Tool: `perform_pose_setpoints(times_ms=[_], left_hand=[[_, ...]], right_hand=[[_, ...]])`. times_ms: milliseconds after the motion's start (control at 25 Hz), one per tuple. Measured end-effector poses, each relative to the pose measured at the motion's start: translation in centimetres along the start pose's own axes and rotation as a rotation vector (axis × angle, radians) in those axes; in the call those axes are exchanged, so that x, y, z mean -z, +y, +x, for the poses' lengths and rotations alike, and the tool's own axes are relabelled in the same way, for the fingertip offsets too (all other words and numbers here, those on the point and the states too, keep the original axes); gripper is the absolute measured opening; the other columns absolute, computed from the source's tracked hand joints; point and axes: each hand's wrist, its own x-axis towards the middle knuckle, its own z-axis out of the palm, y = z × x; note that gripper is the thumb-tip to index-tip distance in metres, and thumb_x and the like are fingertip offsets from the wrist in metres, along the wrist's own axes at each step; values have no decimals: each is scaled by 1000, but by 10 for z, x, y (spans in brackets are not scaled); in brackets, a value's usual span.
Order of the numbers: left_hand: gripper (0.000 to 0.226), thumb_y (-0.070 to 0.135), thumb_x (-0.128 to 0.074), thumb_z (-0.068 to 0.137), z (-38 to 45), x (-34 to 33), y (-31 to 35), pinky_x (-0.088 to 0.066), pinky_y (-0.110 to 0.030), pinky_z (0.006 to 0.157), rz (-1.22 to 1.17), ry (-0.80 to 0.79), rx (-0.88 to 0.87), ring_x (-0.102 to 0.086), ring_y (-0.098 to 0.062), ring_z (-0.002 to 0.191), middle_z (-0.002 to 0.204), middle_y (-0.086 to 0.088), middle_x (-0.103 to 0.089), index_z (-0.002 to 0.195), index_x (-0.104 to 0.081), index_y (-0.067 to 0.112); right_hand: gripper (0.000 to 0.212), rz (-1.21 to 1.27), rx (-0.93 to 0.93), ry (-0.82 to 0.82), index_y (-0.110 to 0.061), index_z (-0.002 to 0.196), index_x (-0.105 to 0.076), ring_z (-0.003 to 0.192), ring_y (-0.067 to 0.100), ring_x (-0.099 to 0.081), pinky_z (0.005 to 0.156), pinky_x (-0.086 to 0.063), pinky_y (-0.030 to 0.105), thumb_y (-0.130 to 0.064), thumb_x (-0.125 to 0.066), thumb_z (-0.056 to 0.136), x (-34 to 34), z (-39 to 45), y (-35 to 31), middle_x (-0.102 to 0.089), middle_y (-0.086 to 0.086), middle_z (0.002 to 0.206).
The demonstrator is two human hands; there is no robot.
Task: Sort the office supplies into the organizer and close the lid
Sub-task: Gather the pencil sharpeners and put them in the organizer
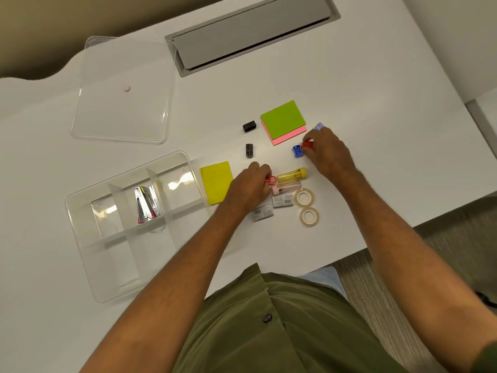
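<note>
- A clear lid (121, 98) lies flat near the table's (349, 90) far left edge.
- Nearer, by the left edge, the clear organizer (80, 238) sits open, with staplers (146, 204) in a middle compartment.
- A yellow notepad (216, 181) lies just right of it.
- The left hand (251, 184) pinches a red sharpener (271, 179) beside a yellow tube (291, 175).
- Tape rolls (309, 216) rest near the front edge.
- The right hand (329, 153) grips a red sharpener (308, 145) touching a blue sharpener (296, 151).

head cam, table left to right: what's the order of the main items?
Clear organizer → yellow sticky pad → left hand → tape rolls → right hand.
</note>
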Motion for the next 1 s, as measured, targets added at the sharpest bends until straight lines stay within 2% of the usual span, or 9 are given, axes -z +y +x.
perform_pose_setpoints(times_ms=[160,280,360,480,600,680,760,880,1000], left_hand=[[23,27,-61,92,2,1,-5,-46,-29,71,-188,44,116,-59,-16,89,106,-3,-61,112,-67,16],[15,30,-69,90,5,9,-8,-42,-24,64,-751,104,392,-53,-13,76,89,1,-63,96,-71,16],[10,24,-67,86,4,21,-5,-35,-26,53,-1218,63,529,-44,-15,62,75,-1,-54,84,-65,15],[14,18,-55,75,4,38,-7,-34,-24,50,-1609,-6,544,-43,-16,55,78,-7,-54,83,-62,9],[16,22,-50,81,11,48,-8,-34,-22,49,-1688,-20,540,-43,-18,56,76,-7,-58,76,-59,9],[20,24,-62,88,20,51,-9,-33,-21,46,-1562,22,606,-42,-17,54,73,-6,-58,71,-57,14],[29,21,-71,89,30,48,-14,-33,-21,44,-1340,83,601,-43,-17,51,73,-10,-56,68,-52,16],[32,14,-74,86,45,41,-22,-40,-26,49,-886,198,506,-56,-20,61,76,-9,-58,67,-48,16],[24,22,-77,84,54,37,-26,-43,-31,67,-561,221,444,-59,-16,78,85,2,-62,85,-56,13]], right_hand=[[14,765,-310,54,-17,97,-68,67,9,-53,58,-47,23,-28,-71,89,8,-3,-3,-63,-3,83],[11,1496,-528,-100,-15,82,-55,62,11,-45,48,-33,20,-25,-57,87,15,-8,-7,-52,0,77],[13,1618,-581,-132,-16,82,-58,60,11,-46,46,-29,19,-26,-51,87,15,-10,-6,-57,1,80],[23,1309,-573,-79,-20,81,-64,52,9,-46,42,-28,18,-38,-60,94,5,-10,-13,-59,-3,72],[20,778,-403,59,-19,92,-66,58,17,-55,53,-45,29,-38,-62,98,-11,-9,-18,-63,0,79],[23,334,-246,47,-23,109,-61,78,23,-61,73,-50,37,-44,-61,98,-20,-11,-22,-65,-1,92],[33,8,-162,19,-23,119,-53,89,29,-63,78,-51,40,-47,-60,97,-24,-11,-27,-68,3,101],[44,-178,-142,-46,-16,129,-46,98,36,-67,78,-55,45,-45,-58,99,-28,-5,-32,-68,13,111],[49,-197,-176,-102,-11,135,-42,100,38,-67,80,-56,47,-44,-54,101,-26,-4,-30,-67,17,112]])
